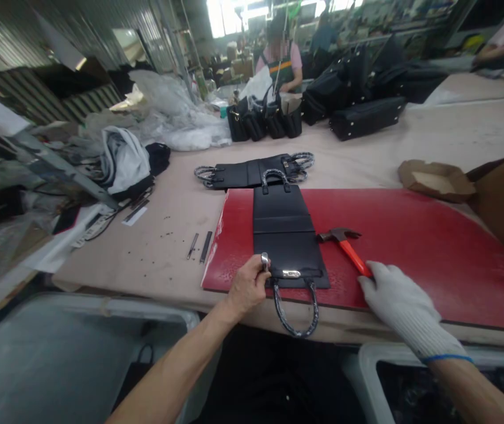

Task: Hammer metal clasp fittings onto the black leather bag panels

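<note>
A flat black leather bag panel (286, 235) with braided handles at both ends lies on a red mat (411, 247). My bare left hand (248, 287) is closed in a pinch on a small silver metal piece (264, 261) at the panel's near left corner, beside a silver clasp (291, 273). My right hand (399, 300), in a white knit glove, rests closed on the orange handle of a hammer (344, 242), which lies on the mat right of the panel.
Another flat bag panel (252, 172) lies behind the mat. Finished black bags (264, 121) and a long black bag (366, 118) stand farther back near a seated person (280, 59). Brown cardboard (437, 179) lies right, fabric piles (123, 156) left, metal strips (199, 246) near.
</note>
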Tool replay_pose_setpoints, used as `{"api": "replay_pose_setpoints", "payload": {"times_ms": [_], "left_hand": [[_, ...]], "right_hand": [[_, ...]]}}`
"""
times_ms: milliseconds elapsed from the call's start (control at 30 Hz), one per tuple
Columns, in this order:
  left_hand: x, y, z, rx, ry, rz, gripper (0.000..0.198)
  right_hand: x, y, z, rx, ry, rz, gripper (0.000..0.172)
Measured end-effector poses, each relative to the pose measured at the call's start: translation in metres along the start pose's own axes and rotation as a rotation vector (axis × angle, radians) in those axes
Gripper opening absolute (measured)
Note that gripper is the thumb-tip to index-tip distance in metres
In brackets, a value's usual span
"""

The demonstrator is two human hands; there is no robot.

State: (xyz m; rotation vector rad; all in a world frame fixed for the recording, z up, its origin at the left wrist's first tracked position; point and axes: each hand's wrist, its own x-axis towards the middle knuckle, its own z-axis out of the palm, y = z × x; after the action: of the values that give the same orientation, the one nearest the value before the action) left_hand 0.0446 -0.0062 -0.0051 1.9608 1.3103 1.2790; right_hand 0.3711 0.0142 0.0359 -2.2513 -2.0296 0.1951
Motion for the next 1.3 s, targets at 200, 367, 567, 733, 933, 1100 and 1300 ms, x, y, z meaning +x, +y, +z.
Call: {"api": "replay_pose_setpoints", "payload": {"times_ms": [200, 367, 567, 733, 933, 1100, 1300], "left_hand": [[-0.002, -0.001, 0.003, -0.029, 0.006, -0.057, 0.021], [-0.002, -0.001, 0.003, -0.068, -0.011, -0.101, 0.02], [-0.002, -0.003, 0.003, -0.064, -0.014, -0.1, 0.019], [-0.003, -0.005, 0.005, -0.029, -0.003, -0.089, 0.019], [-0.002, -0.003, 0.004, -0.03, -0.019, -0.086, 0.02], [-0.003, -0.007, 0.004, 0.004, -0.022, -0.086, 0.019], [-0.003, -0.007, 0.002, -0.014, -0.032, -0.058, 0.02]], "right_hand": [[-0.013, -0.028, -0.022, 1.018, -0.465, 0.321, 0.024], [-0.032, -0.064, -0.07, 1.279, -0.387, 0.348, 0.017], [-0.055, -0.098, -0.12, 0.667, 0.244, -0.38, 0.031], [-0.059, -0.11, -0.121, 0.113, 0.236, -0.649, 0.022], [-0.065, -0.12, -0.149, 0.38, 0.609, -0.527, 0.027], [-0.063, -0.103, -0.111, -0.073, 0.076, -0.565, 0.018], [-0.029, -0.046, -0.075, -0.222, 0.014, -0.175, 0.021]]}}
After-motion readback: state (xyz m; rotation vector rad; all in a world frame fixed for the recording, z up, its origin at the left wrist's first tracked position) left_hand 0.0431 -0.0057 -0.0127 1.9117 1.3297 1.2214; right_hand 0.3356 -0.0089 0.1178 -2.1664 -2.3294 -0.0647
